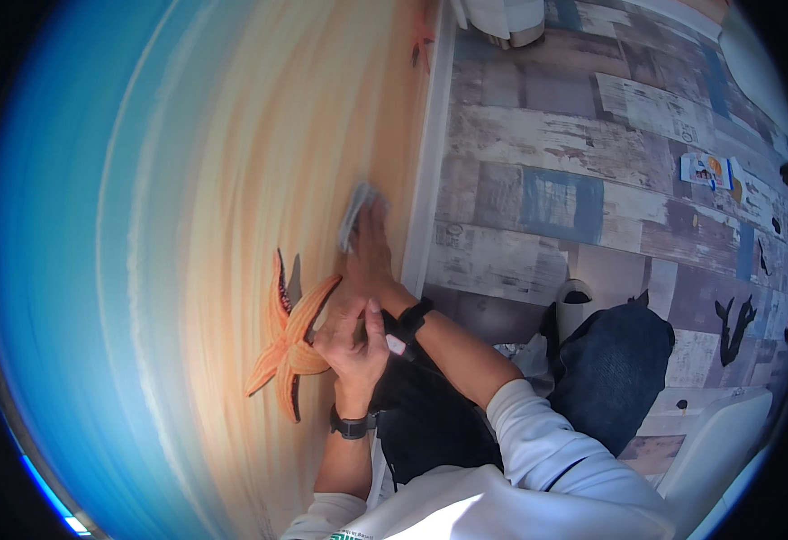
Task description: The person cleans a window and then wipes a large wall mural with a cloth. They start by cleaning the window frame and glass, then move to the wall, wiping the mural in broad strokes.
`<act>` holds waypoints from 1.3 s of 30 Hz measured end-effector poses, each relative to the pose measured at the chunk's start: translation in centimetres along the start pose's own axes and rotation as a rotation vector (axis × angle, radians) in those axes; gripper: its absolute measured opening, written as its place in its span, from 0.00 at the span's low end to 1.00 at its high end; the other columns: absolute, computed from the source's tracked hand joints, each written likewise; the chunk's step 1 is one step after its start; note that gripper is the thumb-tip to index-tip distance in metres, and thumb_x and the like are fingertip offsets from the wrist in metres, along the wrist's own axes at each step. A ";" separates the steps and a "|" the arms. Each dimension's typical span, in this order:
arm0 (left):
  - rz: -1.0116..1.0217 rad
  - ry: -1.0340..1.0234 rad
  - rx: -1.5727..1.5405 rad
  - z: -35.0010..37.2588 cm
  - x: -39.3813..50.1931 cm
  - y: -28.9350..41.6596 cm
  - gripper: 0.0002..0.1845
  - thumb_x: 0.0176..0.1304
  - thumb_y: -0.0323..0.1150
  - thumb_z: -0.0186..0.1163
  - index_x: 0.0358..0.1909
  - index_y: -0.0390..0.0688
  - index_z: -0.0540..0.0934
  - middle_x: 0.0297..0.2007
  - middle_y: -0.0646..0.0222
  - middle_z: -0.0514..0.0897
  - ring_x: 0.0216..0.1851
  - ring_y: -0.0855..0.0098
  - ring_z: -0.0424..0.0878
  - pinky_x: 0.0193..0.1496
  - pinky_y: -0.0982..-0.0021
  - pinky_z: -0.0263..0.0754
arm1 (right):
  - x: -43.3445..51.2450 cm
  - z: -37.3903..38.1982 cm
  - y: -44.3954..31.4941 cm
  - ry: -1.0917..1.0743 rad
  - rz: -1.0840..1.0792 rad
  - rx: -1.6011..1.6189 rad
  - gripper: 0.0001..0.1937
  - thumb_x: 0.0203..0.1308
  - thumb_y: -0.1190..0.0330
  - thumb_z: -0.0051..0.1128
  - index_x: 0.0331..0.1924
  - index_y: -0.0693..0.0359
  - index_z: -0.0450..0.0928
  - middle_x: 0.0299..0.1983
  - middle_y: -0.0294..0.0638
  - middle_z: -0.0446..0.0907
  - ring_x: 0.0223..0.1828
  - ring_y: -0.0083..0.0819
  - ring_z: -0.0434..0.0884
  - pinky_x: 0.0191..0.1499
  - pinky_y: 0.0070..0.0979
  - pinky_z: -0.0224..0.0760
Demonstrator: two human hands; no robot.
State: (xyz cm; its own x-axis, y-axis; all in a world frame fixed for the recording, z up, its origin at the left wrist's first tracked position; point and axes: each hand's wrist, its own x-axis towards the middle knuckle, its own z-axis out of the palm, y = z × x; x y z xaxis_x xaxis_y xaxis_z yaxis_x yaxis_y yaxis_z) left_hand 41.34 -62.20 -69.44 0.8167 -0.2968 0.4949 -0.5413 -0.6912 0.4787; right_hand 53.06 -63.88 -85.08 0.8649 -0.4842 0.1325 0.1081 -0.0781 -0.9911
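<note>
My right hand (371, 260) presses a pale, crumpled cloth or wipe (355, 214) against a wall covered by a beach-scene mural (266, 169). The cloth is blurred and lies under the fingertips, just beside the white baseboard (429, 155). Nearer to me, my left hand (353, 341) is partly curled close to the right wrist, over the edge of a printed orange starfish (289, 347). Nothing can be made out in the left hand, and its fingers partly hide one another. A small white tag-like piece (395, 345) shows beside its thumb. Dark bands circle both wrists.
Wood-pattern flooring (536, 135) meets the baseboard. A white roll or cup-like object (573, 304) stands by my knee. A printed packet (705, 170) and black scraps (734, 331) lie on the floor at right. White furniture parts (718, 439) show at lower right and a pale object (505, 20) at top.
</note>
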 end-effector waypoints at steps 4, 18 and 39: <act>0.033 -0.040 -0.025 0.3 -0.1 -0.4 0.06 0.60 0.19 0.68 0.39 0.34 0.84 0.30 0.57 0.86 0.28 0.60 0.85 0.34 0.66 0.78 | -0.5 0.9 7.4 -0.036 0.339 -0.016 0.34 0.75 0.64 0.44 0.79 0.67 0.50 0.78 0.74 0.44 0.80 0.69 0.46 0.80 0.51 0.46; -0.311 -0.227 0.114 4.0 -3.8 -7.8 0.17 0.68 0.29 0.65 0.55 0.33 0.82 0.51 0.47 0.87 0.52 0.49 0.85 0.58 0.58 0.78 | 6.9 0.5 6.1 0.067 -0.086 -0.019 0.32 0.75 0.69 0.45 0.80 0.64 0.51 0.81 0.68 0.42 0.81 0.70 0.43 0.81 0.51 0.43; -0.487 0.029 -0.453 6.8 -6.6 -11.6 0.19 0.82 0.37 0.52 0.63 0.34 0.75 0.55 0.60 0.85 0.54 0.68 0.84 0.56 0.68 0.77 | 0.1 -0.9 12.2 -0.331 0.511 0.118 0.40 0.76 0.52 0.38 0.82 0.62 0.38 0.80 0.70 0.45 0.81 0.64 0.48 0.80 0.44 0.48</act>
State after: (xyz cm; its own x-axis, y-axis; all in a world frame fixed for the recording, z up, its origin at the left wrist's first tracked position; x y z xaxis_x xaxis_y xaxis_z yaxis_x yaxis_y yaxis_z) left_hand 43.61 -56.75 -83.20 0.9869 0.0018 0.1613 -0.1475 -0.3948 0.9069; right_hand 54.02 -65.69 -97.12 0.9256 -0.1376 -0.3525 -0.3230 0.1982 -0.9254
